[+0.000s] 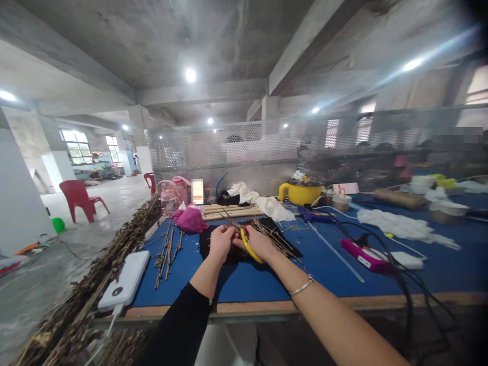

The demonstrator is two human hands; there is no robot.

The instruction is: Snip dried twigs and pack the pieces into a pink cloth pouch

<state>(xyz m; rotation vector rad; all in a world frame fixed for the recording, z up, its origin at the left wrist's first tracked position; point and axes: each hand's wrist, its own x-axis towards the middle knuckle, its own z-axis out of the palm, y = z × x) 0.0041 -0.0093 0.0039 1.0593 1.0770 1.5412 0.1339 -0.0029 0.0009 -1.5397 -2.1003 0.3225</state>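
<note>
Both my hands meet over a black cloth point(206, 243) on the blue table point(244, 279). My left hand point(220, 242) pinches a thin brown twig point(229, 219) that sticks up and back from its fingers. My right hand point(259, 244) grips a yellow-handled cutting tool point(247, 246), its handle curving down under the palm, right beside the left fingers. Several loose twigs point(274, 235) lie on the cloth just beyond the right hand. More cut twigs point(166, 254) lie on the blue top to the left of my left hand.
A white power bank point(125, 280) sits at the table's front-left corner beside a long heap of dry branches point(114, 254). A pink glue gun point(364, 254) with black cables, a yellow pot point(300, 192), white cloths point(274, 207), a pink bag point(189, 219) and a red chair point(80, 199) are around.
</note>
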